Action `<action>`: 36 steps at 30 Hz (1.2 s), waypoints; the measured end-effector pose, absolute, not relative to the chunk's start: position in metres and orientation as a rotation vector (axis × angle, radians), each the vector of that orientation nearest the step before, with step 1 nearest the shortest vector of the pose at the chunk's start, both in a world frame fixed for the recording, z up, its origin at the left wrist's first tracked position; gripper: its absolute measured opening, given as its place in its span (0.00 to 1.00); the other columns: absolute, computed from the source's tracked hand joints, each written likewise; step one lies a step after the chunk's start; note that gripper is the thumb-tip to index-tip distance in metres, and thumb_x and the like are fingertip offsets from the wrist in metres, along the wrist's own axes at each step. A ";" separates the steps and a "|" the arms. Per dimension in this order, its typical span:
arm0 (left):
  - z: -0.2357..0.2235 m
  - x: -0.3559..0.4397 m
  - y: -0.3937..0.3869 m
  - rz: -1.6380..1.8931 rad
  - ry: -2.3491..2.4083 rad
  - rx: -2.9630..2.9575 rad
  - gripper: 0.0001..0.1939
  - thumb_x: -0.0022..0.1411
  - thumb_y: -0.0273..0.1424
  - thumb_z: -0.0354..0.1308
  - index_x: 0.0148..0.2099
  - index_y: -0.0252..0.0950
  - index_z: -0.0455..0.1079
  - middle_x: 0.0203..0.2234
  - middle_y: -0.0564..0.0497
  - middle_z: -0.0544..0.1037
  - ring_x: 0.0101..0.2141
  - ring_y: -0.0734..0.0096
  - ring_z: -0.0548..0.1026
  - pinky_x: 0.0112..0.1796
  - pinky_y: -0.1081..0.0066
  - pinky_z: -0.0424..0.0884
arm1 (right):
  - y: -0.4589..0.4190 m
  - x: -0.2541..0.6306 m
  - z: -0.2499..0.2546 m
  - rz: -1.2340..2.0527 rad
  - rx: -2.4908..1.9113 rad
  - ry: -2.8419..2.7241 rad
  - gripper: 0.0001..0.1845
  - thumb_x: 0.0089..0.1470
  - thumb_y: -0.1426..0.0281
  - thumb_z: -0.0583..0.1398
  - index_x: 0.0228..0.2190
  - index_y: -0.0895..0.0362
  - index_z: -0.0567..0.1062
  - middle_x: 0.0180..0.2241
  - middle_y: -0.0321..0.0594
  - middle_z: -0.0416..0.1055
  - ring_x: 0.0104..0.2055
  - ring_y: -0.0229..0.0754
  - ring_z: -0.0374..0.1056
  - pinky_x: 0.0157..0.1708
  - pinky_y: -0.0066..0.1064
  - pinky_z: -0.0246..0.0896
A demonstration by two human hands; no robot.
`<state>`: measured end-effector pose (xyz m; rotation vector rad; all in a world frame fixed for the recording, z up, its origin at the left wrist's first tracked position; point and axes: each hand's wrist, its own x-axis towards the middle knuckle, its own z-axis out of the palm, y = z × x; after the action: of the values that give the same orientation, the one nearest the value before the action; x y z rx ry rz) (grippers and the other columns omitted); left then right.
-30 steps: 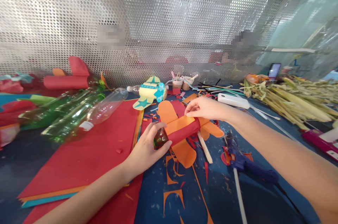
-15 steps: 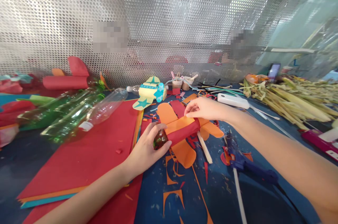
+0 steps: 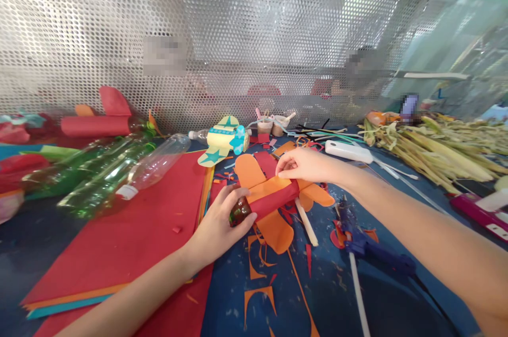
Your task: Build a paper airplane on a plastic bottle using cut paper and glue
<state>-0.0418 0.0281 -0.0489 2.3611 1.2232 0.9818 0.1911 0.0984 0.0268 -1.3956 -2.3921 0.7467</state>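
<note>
A toy airplane (image 3: 273, 200), made of a bottle wrapped in red with orange wings and tail pieces, lies at the middle of the table. My left hand (image 3: 222, 223) is wrapped round its dark bottle end (image 3: 239, 212), thumb on the near side. My right hand (image 3: 298, 163) is closed in a pinch at the upper edge of the orange strip (image 3: 270, 187) along the body. Its fingertips touch the strip; exactly what lies between them is hidden. Orange wings (image 3: 275, 231) stick out on both sides of the body.
A blue glue gun (image 3: 369, 249) with a white stick lies right of the airplane. Red sheets (image 3: 130, 236) are stacked at left, beside green bottles (image 3: 107, 178) and a clear bottle (image 3: 159, 165). Behind stands a yellow-and-blue toy airplane (image 3: 223, 139). Orange scraps (image 3: 260, 294) lie in front; dried husks (image 3: 436, 157) at right.
Both hands keep the same hold on the airplane. The view has shifted very slightly; nothing else has visibly moved.
</note>
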 end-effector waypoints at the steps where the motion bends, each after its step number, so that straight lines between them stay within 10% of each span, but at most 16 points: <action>1: -0.049 -0.042 0.028 0.986 1.221 2.364 0.13 0.61 0.32 0.52 0.49 0.42 0.59 0.43 0.48 0.68 0.44 0.63 0.71 0.46 0.60 0.70 | 0.097 0.191 0.027 0.730 -1.398 -2.397 0.07 0.48 0.76 0.59 0.28 0.57 0.78 0.31 0.40 0.79 0.33 0.41 0.73 0.33 0.29 0.65; 15: -0.053 -0.043 0.031 0.970 1.251 2.440 0.13 0.63 0.33 0.51 0.49 0.42 0.58 0.46 0.46 0.66 0.48 0.59 0.70 0.46 0.58 0.71 | 0.073 0.182 0.030 0.329 -1.395 -2.402 0.05 0.49 0.77 0.61 0.28 0.58 0.77 0.27 0.39 0.75 0.30 0.40 0.69 0.31 0.29 0.60; 21: -0.053 -0.043 0.031 1.119 1.257 2.535 0.12 0.62 0.31 0.52 0.48 0.44 0.60 0.50 0.45 0.59 0.53 0.55 0.65 0.49 0.53 0.69 | 0.064 0.189 0.025 0.047 -1.257 -2.326 0.06 0.56 0.73 0.59 0.36 0.57 0.76 0.39 0.44 0.73 0.45 0.46 0.63 0.49 0.38 0.54; 36: -0.051 -0.041 0.028 1.187 1.267 2.884 0.14 0.61 0.28 0.53 0.50 0.39 0.59 0.47 0.42 0.68 0.50 0.53 0.66 0.49 0.54 0.67 | 0.041 0.212 0.011 0.002 -1.030 -2.608 0.21 0.58 0.81 0.52 0.51 0.57 0.72 0.52 0.35 0.71 0.52 0.46 0.58 0.54 0.40 0.54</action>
<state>-0.0408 0.0276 -0.0505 2.8845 1.2665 1.1870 0.2119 0.0408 0.0108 -1.0296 -2.6077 0.0017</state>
